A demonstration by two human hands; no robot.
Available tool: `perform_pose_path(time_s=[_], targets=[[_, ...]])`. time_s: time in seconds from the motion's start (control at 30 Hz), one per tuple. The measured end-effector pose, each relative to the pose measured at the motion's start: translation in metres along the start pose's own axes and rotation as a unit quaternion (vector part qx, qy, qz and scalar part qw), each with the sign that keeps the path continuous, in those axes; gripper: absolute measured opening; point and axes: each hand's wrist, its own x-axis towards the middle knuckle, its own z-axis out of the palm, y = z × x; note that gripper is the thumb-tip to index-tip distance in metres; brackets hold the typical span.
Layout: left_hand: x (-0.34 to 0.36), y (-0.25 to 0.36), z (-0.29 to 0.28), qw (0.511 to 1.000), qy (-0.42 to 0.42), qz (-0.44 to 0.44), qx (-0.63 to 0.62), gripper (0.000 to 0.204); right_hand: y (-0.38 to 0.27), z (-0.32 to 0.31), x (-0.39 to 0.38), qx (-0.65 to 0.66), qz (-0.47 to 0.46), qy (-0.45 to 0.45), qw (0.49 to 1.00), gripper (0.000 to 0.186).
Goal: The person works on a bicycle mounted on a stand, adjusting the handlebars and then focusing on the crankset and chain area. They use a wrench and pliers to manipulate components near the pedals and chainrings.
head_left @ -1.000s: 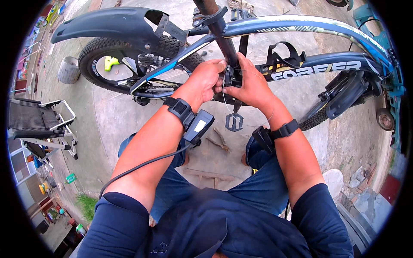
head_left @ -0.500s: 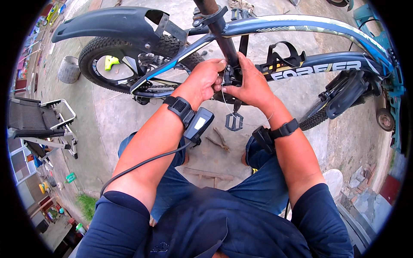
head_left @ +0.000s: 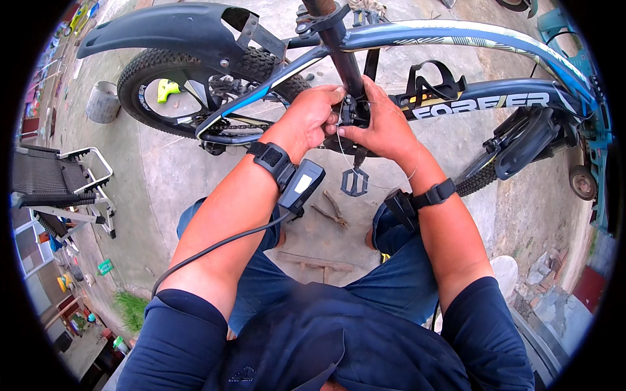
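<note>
The bicycle's dark seat tube rises between my hands, with a small black mechanism low on it, probably a front derailleur. My left hand is closed on the mechanism's left side, fingertips partly hidden. My right hand grips its right side, thumb toward the front and fingers reaching behind the tube, partly hidden. A thin silvery cable hangs from between my hands past the black pedal and loops by my right wrist. Black strapped devices sit on both forearms.
The bicycle's rear wheel is left, front wheel right, bottle cage on the frame. A folding chair, grey bucket and lime-green object lie leftward; sticks are below; a turquoise vehicle stands far right.
The bicycle and both hands sit very slightly higher in the picture than earlier. My hold on the mechanism looks the same.
</note>
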Motion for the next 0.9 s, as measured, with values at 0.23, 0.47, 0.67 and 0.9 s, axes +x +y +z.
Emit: perform_pose_path(time_s=[0.23,0.47,0.67,0.9], targets=[[0.001,0.000,-0.002,1.000,0.004,0.000,0.007,0.025,0.001,0.000,0.000,0.005,0.005,0.002,1.000,0.104],[0.001,0.000,-0.003,1.000,-0.005,-0.003,-0.003,0.021,0.000,-0.008,0.000,0.016,-0.009,-0.035,0.999,0.107],[-0.001,0.000,-0.001,1.000,-0.004,0.002,0.000,0.017,0.004,-0.012,0.000,0.027,-0.022,-0.059,0.998,0.111],[0.000,0.001,-0.001,1.000,0.002,-0.005,-0.001,0.017,0.001,-0.015,0.001,0.020,-0.004,-0.083,0.996,0.115]])
